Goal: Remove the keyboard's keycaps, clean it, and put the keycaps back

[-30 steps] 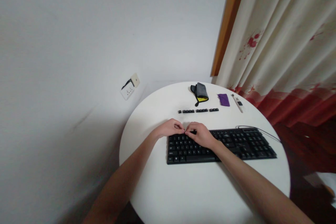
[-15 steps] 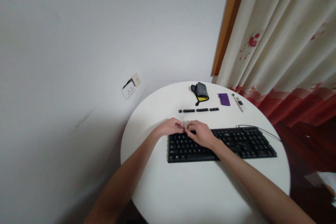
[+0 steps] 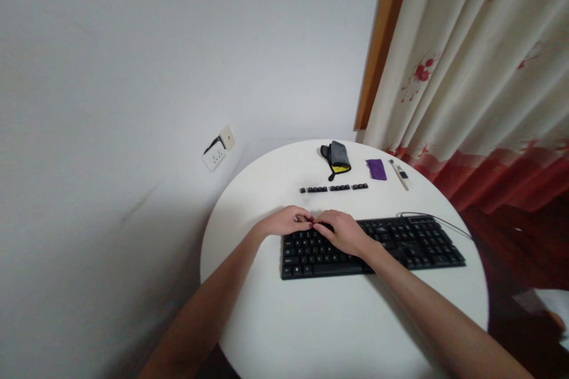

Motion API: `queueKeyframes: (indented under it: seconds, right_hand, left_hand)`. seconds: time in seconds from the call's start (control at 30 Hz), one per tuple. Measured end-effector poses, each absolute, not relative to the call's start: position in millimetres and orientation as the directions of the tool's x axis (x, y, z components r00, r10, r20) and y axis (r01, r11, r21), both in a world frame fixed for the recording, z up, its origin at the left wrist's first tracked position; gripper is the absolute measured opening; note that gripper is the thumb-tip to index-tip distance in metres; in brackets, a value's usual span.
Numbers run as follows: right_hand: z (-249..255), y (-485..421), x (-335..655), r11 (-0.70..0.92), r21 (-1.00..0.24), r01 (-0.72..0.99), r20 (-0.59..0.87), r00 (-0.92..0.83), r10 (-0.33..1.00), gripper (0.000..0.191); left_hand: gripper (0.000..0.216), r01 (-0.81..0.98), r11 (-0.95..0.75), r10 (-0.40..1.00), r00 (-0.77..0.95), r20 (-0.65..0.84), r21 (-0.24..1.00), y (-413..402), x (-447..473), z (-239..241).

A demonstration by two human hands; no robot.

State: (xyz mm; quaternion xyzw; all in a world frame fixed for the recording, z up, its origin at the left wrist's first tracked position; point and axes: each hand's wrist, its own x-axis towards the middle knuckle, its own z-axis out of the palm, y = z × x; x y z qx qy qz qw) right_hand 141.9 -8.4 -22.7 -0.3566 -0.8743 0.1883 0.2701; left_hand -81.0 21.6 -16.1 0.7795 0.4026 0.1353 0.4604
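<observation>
A black keyboard [image 3: 418, 243] lies on the round white table. Over the upper left part of its keys, my left hand [image 3: 291, 220] is bent with thumb and fingertips drawn together. My right hand [image 3: 340, 231] meets it there from the right, fingers curled and closed, its thumb close to the left fingertips. Whatever they pinch is too small and hidden to make out. Behind the keyboard stands a row of loose black keycaps [image 3: 340, 188], set in small groups with a single keycap [image 3: 303, 190] at the left end.
A folded grey cloth [image 3: 340, 154] with yellow lining, a purple cloth [image 3: 377, 169] and a slim white tool [image 3: 402, 177] lie at the table's back. The keyboard cable [image 3: 438, 218] runs off the right edge. A wall socket [image 3: 214, 156] and curtain [image 3: 444, 71] stand beyond.
The view has shifted slightly. Both hands stay together at the keyboard's upper left, with the fingers only slightly repositioned. The keycap row and cloths look unchanged.
</observation>
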Motion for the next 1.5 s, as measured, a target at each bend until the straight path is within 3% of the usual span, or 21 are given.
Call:
queueKeyframes:
  seconds: [0.2,0.43,0.5,0.57,0.67,0.83,1.0,1.1,1.23,1.37,1.5]
  right_hand:
    - [-12,-5,162,0.719,-0.482,0.500,0.315,-0.667,0.675,0.024]
    - [-25,-14,145,0.753,-0.400,0.522,0.259,-0.724,0.639,0.042]
    - [-28,-16,140,0.744,-0.403,0.533,0.266,-0.710,0.652,0.042]
    - [-30,-17,137,0.732,-0.414,0.542,0.272,-0.693,0.667,0.040]
    - [-31,-17,136,0.720,-0.420,0.553,0.277,-0.677,0.682,0.038]
    - [-32,-16,137,0.696,-0.455,0.555,0.312,-0.633,0.709,0.034]
    - [-36,-9,138,0.636,-0.522,0.569,0.363,-0.527,0.769,0.021]
    - [-39,-4,139,0.576,-0.587,0.569,0.409,-0.405,0.818,0.017]
    - [-42,-1,137,0.512,-0.736,0.443,0.435,-0.271,0.859,0.017]
    - [-44,-2,134,0.511,-0.802,0.309,0.450,-0.251,0.857,0.009]
    - [-44,-3,133,0.501,-0.807,0.311,0.431,-0.269,0.861,0.005]
  left_hand:
    - [0.030,0.550,-0.320,0.791,0.604,-0.102,0.772,20,-76,-20]
    - [0.034,0.562,-0.252,0.746,0.632,-0.213,0.788,33,-107,-17]
    - [0.034,0.551,-0.234,0.811,0.565,-0.152,0.801,44,-112,-19]
    - [0.034,0.568,-0.255,0.921,0.389,0.018,0.782,57,-108,-23]
    - [0.043,0.662,-0.320,0.947,0.236,0.217,0.677,78,-93,-31]
    - [0.039,0.772,-0.414,0.910,0.357,0.210,0.482,98,-71,-35]
    - [0.018,0.795,-0.404,0.915,0.345,0.211,0.453,99,-72,-29]
    - [0.018,0.770,-0.418,0.909,0.360,0.212,0.483,84,-76,-23]
    - [0.023,0.591,-0.477,0.853,0.489,0.181,0.651,47,-72,-11]
    - [0.026,0.518,-0.445,0.838,0.530,0.134,0.730,19,-62,-1]
    - [0.026,0.473,-0.367,0.855,0.512,0.089,0.801,15,-60,-4]
